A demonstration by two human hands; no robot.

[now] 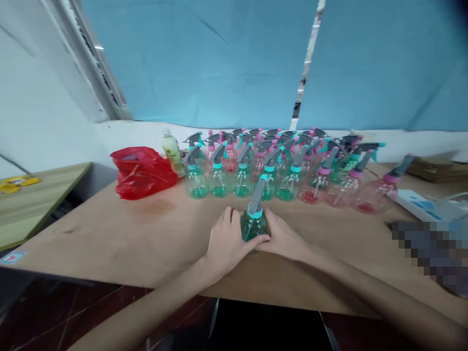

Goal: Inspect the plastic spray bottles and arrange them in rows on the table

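Observation:
Both my hands are wrapped round a green spray bottle (255, 227) with a grey and turquoise trigger head, upright at the middle of the table. My left hand (227, 241) grips its left side, thumb across the front. On the right side my right hand (283, 235) closes round it, its fingers partly hidden behind the bottle. Just beyond stand rows of similar spray bottles, among them a green one (243, 183) with a turquoise collar and a pink one (373, 195) with a pink collar at the right end.
A red plastic bag (144, 173) lies at the back left, beside a pale bottle with a label (172, 153). Flat dark and white items, partly pixelated, lie at the right. The wooden table (109, 243) ends in front of me. A second table (44, 195) stands left.

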